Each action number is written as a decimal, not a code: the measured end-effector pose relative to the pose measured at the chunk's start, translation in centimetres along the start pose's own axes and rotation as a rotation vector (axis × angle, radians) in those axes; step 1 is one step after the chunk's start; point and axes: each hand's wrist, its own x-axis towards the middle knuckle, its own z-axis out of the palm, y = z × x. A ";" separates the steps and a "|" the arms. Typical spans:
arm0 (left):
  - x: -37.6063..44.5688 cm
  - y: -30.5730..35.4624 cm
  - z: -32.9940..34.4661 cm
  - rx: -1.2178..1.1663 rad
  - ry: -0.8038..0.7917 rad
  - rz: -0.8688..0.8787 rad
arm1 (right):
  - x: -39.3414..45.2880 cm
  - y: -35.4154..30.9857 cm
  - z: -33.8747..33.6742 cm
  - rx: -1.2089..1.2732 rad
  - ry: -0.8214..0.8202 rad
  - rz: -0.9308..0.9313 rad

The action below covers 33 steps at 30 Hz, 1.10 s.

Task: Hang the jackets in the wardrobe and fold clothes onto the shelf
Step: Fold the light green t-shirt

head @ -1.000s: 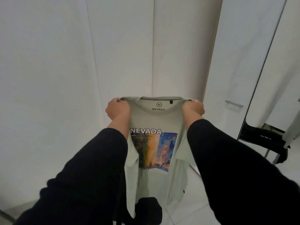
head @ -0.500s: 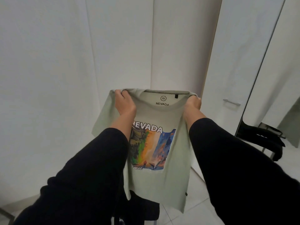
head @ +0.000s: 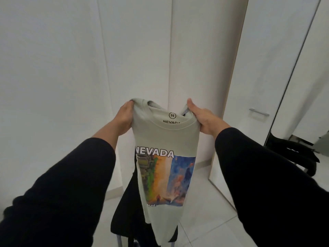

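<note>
Fingers of the left hand (head: 125, 118) and the right hand (head: 204, 118) are clamped on the two shoulder edges of the pale green cotton T-shirt with the NEVADA landscape print (head: 165, 168), which hangs lengthwise in the air before the closed white wardrobe doors (head: 135, 56), sides apparently folded behind. In the head view, the hold is at the top only, so the turned-back sides could swing open. The hem hangs just above dark clothing on a chair (head: 128, 211) and could snag.
</note>
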 end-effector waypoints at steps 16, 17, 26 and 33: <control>0.7 -1.6 -3.5 0.387 -0.130 -0.183 | 0.7 0.7 1.2 -0.306 0.138 0.113; 0.6 -1.7 -3.2 0.343 -0.136 -0.198 | 0.6 0.7 1.3 -0.296 0.127 0.132; 1.0 -1.5 -2.7 -0.023 -0.383 -0.076 | 0.2 0.4 1.8 -0.083 -0.073 0.189; 0.8 -1.2 -3.4 -0.083 -0.518 -0.135 | 0.1 0.1 2.4 0.009 -0.110 0.173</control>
